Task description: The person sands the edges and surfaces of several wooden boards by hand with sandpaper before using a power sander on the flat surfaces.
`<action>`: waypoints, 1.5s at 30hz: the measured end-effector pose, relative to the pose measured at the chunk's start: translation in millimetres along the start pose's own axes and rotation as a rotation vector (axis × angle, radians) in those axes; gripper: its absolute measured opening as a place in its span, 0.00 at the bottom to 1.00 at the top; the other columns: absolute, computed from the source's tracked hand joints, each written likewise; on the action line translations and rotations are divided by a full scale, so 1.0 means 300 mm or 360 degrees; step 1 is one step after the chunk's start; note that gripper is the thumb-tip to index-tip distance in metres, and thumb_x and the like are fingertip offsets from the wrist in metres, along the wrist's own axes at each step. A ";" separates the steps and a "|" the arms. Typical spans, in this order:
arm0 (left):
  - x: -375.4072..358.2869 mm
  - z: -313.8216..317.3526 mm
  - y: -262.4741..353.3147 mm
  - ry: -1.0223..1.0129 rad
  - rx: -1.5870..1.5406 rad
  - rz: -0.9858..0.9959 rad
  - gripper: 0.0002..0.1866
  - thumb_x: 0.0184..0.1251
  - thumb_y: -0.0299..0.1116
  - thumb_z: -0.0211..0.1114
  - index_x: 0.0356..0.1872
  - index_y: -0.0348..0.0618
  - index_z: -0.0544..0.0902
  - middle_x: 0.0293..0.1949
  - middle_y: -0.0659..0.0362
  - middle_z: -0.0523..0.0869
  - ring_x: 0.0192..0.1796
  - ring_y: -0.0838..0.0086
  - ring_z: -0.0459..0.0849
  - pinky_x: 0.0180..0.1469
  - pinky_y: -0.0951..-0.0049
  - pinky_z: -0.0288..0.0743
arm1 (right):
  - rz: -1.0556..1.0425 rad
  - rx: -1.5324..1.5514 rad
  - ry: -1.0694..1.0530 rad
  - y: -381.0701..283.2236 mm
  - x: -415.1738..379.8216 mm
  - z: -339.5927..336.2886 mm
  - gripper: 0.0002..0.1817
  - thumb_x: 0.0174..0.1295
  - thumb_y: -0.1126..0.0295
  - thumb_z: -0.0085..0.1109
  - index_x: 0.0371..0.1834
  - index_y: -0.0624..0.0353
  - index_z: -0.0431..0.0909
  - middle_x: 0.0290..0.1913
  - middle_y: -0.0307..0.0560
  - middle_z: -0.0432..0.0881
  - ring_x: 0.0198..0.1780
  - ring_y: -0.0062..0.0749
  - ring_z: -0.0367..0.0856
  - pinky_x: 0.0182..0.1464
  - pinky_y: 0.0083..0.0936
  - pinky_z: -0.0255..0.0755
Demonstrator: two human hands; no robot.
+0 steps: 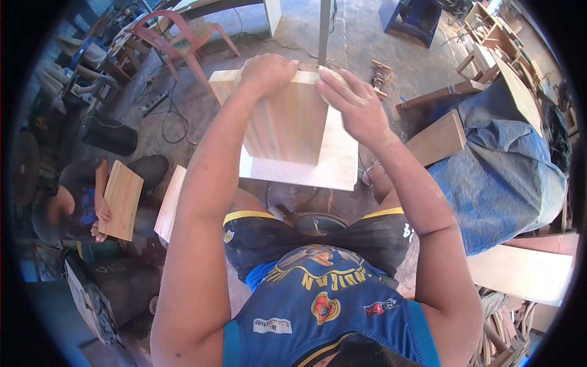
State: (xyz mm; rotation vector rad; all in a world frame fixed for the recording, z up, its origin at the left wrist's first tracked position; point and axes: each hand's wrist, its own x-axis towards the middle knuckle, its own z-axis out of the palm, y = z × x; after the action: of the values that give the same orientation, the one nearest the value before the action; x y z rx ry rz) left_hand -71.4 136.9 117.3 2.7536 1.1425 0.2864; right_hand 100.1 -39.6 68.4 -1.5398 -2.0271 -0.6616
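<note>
Wood box (287,125) stands on end past my knees, long axis running away from me, my left hand (266,72) clamped over its far top edge, my right hand (354,104) pressing a sanding pad (330,82) beside it.

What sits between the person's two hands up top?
In the head view, only the wooden panel's top edge spans between the left hand and the right hand.

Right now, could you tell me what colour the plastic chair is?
The plastic chair is red, seen in the head view.
</note>
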 end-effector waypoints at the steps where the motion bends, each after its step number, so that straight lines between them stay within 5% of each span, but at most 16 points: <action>1: -0.010 -0.005 -0.001 0.0024 -0.0028 0.0020 0.30 0.76 0.56 0.45 0.42 0.45 0.90 0.46 0.43 0.89 0.51 0.46 0.86 0.57 0.49 0.76 | 0.0005 0.0010 -0.0010 0.026 -0.024 0.000 0.33 0.57 0.80 0.54 0.69 0.46 0.75 0.75 0.34 0.71 0.70 0.49 0.72 0.65 0.44 0.72; 10: 0.003 0.004 -0.021 0.0025 -0.0086 0.0021 0.28 0.75 0.54 0.46 0.43 0.45 0.90 0.46 0.43 0.89 0.51 0.45 0.86 0.57 0.49 0.75 | -0.0043 0.0200 -0.0086 0.054 -0.013 -0.019 0.33 0.56 0.84 0.52 0.68 0.48 0.76 0.75 0.35 0.72 0.70 0.49 0.71 0.69 0.46 0.70; 15: 0.019 0.016 -0.016 0.0040 -0.0006 0.0013 0.28 0.75 0.54 0.46 0.42 0.45 0.90 0.44 0.42 0.89 0.50 0.44 0.86 0.57 0.48 0.75 | 0.0390 0.0696 0.0149 0.067 -0.098 0.027 0.45 0.48 0.91 0.47 0.76 0.55 0.67 0.77 0.52 0.67 0.74 0.52 0.66 0.76 0.41 0.62; 20: -0.015 -0.008 0.004 0.0032 -0.0071 -0.0008 0.28 0.75 0.54 0.46 0.41 0.45 0.91 0.44 0.41 0.89 0.50 0.44 0.86 0.56 0.48 0.75 | 0.0532 0.0936 0.0188 -0.065 -0.037 0.097 0.45 0.48 0.90 0.47 0.77 0.55 0.65 0.78 0.53 0.65 0.74 0.55 0.65 0.76 0.42 0.62; 33: -0.011 -0.003 -0.010 0.0081 -0.0077 0.0033 0.28 0.74 0.54 0.47 0.40 0.44 0.90 0.41 0.41 0.89 0.48 0.43 0.86 0.54 0.47 0.75 | 0.0446 0.0959 0.0321 -0.072 -0.047 0.096 0.44 0.49 0.90 0.44 0.77 0.57 0.65 0.77 0.55 0.67 0.71 0.57 0.68 0.74 0.42 0.63; 40: -0.008 -0.026 0.007 -0.0022 -0.0040 -0.0015 0.27 0.74 0.52 0.48 0.41 0.43 0.91 0.44 0.43 0.89 0.50 0.46 0.87 0.57 0.48 0.76 | 0.0641 0.0727 0.0324 -0.057 -0.008 0.117 0.42 0.51 0.89 0.48 0.76 0.55 0.68 0.75 0.50 0.71 0.69 0.56 0.72 0.72 0.44 0.67; 42: 0.002 -0.006 -0.008 0.0105 -0.0056 0.0040 0.27 0.74 0.52 0.47 0.39 0.43 0.90 0.42 0.42 0.89 0.49 0.45 0.86 0.56 0.48 0.76 | 0.0346 0.0389 0.0301 -0.070 -0.022 0.110 0.39 0.53 0.88 0.50 0.73 0.54 0.72 0.74 0.48 0.73 0.68 0.54 0.73 0.70 0.43 0.69; 45: 0.001 0.020 -0.014 0.0119 -0.0091 0.0068 0.28 0.74 0.53 0.47 0.38 0.42 0.90 0.40 0.42 0.89 0.47 0.44 0.86 0.54 0.48 0.75 | 0.0348 0.0204 0.0347 -0.045 -0.066 0.127 0.36 0.54 0.87 0.53 0.71 0.55 0.74 0.73 0.47 0.74 0.68 0.52 0.74 0.69 0.43 0.70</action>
State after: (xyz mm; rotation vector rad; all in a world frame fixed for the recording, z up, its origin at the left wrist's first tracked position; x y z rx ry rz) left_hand -72.7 139.7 110.7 2.7412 1.0755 0.4235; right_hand 87.8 -32.3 25.9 -1.5157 -1.6795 -0.5747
